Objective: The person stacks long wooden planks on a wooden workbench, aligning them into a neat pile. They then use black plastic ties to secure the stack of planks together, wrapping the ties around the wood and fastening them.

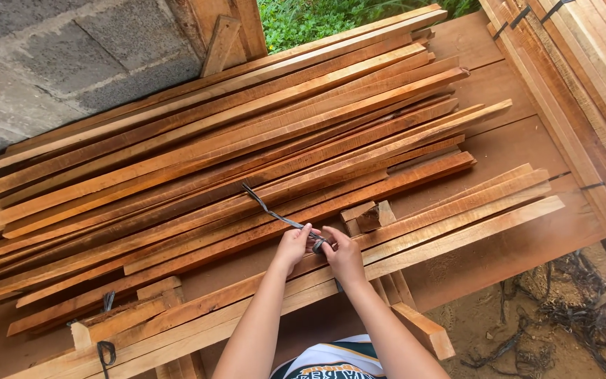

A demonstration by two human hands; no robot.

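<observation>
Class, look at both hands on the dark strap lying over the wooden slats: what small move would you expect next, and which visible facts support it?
Probably pulling the dark strap snug. The left hand and right hand pinch its near end together over the front bundle of slats, while its far end trails loose and kinked across the bigger pile, so slack remains.

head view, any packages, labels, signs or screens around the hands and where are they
No packages, labels, signs or screens show on the wood.
Printed shirt: bottom edge, between the person's forearms; white with green trim and an orange print, too cut off to make out.
Left hand and right hand pinch a plain dark strap, unmarked, over the wooden slats.
</observation>
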